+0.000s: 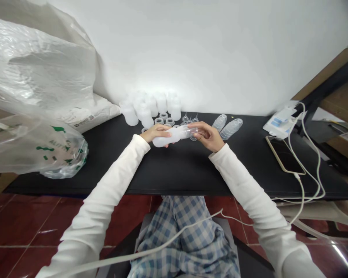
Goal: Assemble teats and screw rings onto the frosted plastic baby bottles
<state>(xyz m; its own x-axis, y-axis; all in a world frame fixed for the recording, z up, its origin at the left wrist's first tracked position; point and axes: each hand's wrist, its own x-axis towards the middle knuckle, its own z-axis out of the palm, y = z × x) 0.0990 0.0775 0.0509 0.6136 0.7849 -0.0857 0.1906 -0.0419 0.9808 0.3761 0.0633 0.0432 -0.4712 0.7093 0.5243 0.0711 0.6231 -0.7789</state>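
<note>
My left hand (156, 133) is wrapped around the body of a frosted white baby bottle (164, 140), which lies tilted sideways above the black table. At the bottle's neck end, the fingers of my right hand (210, 137) grip a clear plastic cap (192, 132). Cap and bottle are in line and appear to meet; how firmly they are joined I cannot tell. Just beyond my hands lie several ring collars (163, 116) and clear nipples (195, 119), partly hidden by the hands and bottle. To the right of my right hand lie two stacks of nested clear caps (232, 129).
Several frosted bottles (145, 114) stand against the wall at the back. Plastic bags (60, 146) bulge over the table's left side. On the right are a phone (285, 154), a white power strip (281, 121) and looping cables (319, 170). One cable crosses my lap.
</note>
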